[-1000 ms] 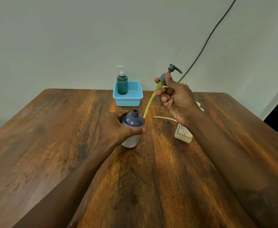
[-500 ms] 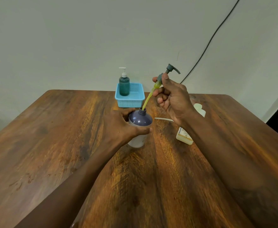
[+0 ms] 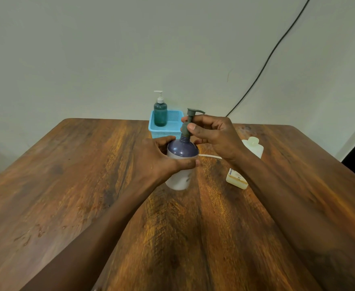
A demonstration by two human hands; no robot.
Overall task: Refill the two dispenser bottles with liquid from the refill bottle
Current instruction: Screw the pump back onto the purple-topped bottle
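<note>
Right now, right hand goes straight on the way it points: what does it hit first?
Beyond the grey pump that the right hand pinches, likely the blue basket holding the green dispenser bottle; depth is unclear.

On table (image 3: pixel 67 185), at its middle, near dispenser bottle (image 3: pixel 182 150) upright, gripped from the left by left hand (image 3: pixel 162 158). On its neck, pump (image 3: pixel 190 120), pinched from the right by right hand (image 3: pixel 214 135). Behind, at the far edge, basket (image 3: pixel 173 128), with far dispenser bottle (image 3: pixel 160 114) standing in its left part. Right of the near bottle, thin tube (image 3: pixel 211 156) lying flat; further right, refill bottle (image 3: pixel 236 179) on its side, partly hidden by the right forearm.
</note>
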